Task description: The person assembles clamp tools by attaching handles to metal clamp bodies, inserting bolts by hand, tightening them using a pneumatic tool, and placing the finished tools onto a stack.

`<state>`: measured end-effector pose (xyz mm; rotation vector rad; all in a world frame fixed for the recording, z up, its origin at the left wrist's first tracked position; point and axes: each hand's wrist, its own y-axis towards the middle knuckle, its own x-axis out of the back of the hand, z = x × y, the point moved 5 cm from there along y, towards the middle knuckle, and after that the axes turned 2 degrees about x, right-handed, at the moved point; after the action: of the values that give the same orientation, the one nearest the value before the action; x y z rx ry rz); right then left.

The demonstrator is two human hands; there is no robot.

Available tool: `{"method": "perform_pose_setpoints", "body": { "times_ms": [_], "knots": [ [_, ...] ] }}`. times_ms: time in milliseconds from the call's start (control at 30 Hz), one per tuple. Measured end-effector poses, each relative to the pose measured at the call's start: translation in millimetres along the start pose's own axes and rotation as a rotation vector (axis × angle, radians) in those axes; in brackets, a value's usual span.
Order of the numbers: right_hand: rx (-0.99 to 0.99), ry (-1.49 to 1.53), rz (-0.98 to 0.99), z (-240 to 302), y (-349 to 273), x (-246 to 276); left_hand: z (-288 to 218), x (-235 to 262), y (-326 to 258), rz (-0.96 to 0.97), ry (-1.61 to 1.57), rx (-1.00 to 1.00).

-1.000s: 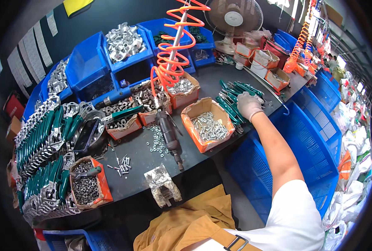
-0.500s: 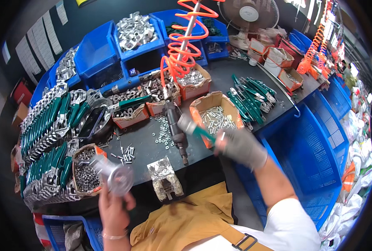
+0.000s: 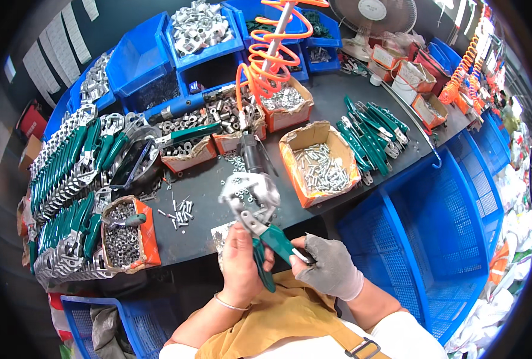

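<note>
Pliers (image 3: 260,224) with wide curved metal jaws and green handles are held in front of me, jaws pointing away over the bench edge. Around the handles near the jaws is my left hand (image 3: 239,260), closed. My right hand (image 3: 332,266), in a grey glove, is closed on the near end of one green handle. A dark driver tool (image 3: 253,154) lies beyond the jaws, its lower part hidden by them. Partly covered by my left hand is a metal block (image 3: 219,233) at the bench edge.
An orange-sided box of small metal pins (image 3: 320,170) stands right of the driver. Green-handled tools (image 3: 371,134) lie beyond it. Many similar pliers (image 3: 62,221) are stacked at left, beside a box of small nuts (image 3: 122,239). Blue crates (image 3: 439,227) stand at right.
My hands have come together in front of me on the pliers. The right hand has moved left and nearer from beside the pin box; the left has moved right from the nut box.
</note>
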<state>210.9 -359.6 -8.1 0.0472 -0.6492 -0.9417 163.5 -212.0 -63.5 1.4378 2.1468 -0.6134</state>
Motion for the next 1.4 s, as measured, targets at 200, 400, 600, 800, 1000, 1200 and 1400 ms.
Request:
{"method": "perform_pose_setpoints", "body": {
  "times_ms": [200, 400, 600, 800, 1000, 1200, 1400],
  "knots": [
    [0.207, -0.167, 0.190, 11, 25, -2, -17, 3, 0, -0.102, 0.048, 0.038],
    [0.113, -1.119, 0.423, -86, 137, 51, -20, 23, -1, -0.085, 0.028, 0.192],
    [0.378, -1.155, 0.745, -97, 147, 28, -16, 19, -6, -0.074, 0.088, 0.270],
    [0.279, -0.597, 0.018, -19, 101, 48, -22, 20, -10, -0.089, 0.161, 0.253],
    [-0.614, 0.972, -0.031, -61, 30, -38, -14, 11, -6, -0.048, 0.253, 0.247],
    [-0.541, 1.183, 0.032, -49, 33, -55, -8, 10, -9, -0.014, 0.243, 0.279],
    [-0.649, 1.068, 0.104, -35, 27, -58, -11, 11, -16, 0.023, 0.198, 0.298]
  ]
}}
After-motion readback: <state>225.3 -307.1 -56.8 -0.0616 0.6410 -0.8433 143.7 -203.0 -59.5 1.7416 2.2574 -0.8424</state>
